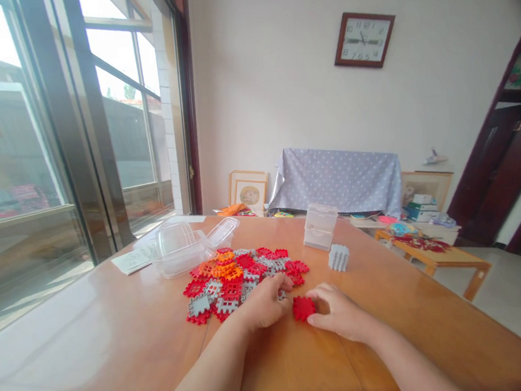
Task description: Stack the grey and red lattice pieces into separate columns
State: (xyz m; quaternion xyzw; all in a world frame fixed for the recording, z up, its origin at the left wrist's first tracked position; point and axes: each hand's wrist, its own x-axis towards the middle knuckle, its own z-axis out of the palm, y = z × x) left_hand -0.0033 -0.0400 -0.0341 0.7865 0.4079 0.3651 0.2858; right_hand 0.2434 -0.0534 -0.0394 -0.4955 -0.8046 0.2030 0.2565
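A loose pile of red, grey and orange interlocking plastic tiles (229, 286) is spread over the wooden table. My left hand (270, 301) is at the pile's right edge, with fingers curved and the thumb apart from them. A bit of grey tile shows between those fingers, but a firm hold on it is not visible. To the right, my right hand (339, 313) grips a red toothed tile (303, 308) by its right side, between thumb and fingers. Beyond it, a cube-like grey stack of toothed pieces (339, 257) stands on the table.
A clear plastic box (320, 227) stands upright behind the grey stack. Clear lidded containers (178, 251) and a printed paper sheet (133, 259) lie left of the pile. A low wooden table (443, 258) is beyond the right edge, and a large window lies to the left.
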